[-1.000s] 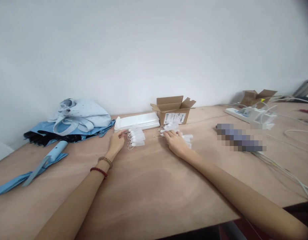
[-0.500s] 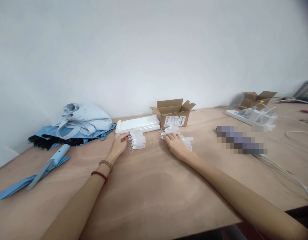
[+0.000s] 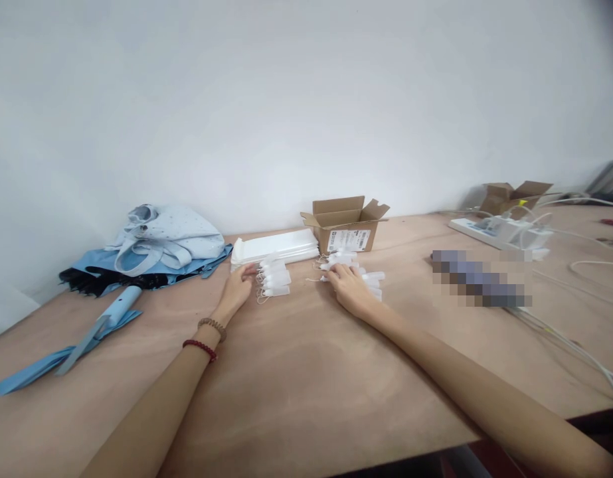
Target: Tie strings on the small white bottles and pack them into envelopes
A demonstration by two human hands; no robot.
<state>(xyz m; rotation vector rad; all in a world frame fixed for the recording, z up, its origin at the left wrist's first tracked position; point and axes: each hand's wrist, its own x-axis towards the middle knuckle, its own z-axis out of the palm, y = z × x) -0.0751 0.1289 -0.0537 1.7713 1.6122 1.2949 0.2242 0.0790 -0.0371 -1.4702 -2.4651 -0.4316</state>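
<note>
Near the middle of the table [image 3: 286, 385], my left hand [image 3: 236, 290] is closed in a pinch at the string ends of a row of small translucent white tags [image 3: 276, 291]. Whatever lies between its fingertips is too small to make out. My right hand [image 3: 350, 289] rests on a second group of similar tags [image 3: 373, 276], its fingers extended and slightly bent over them. The hand hides part of that group. Thin white string loops stick out from the left ends of the tags in both groups.
Behind the hands lie a stack of white flat packets [image 3: 276, 247] and an open cardboard box [image 3: 346, 238]. To the left are a pale blue bag [image 3: 171, 232] and a blue umbrella [image 3: 117, 307]. A power strip [image 3: 475, 232], white cables [image 3: 580, 345] and another carton [image 3: 508, 196] occupy the right.
Both hands stay almost where they were, with the tags in the same two groups. The whole view has shifted very slightly.
</note>
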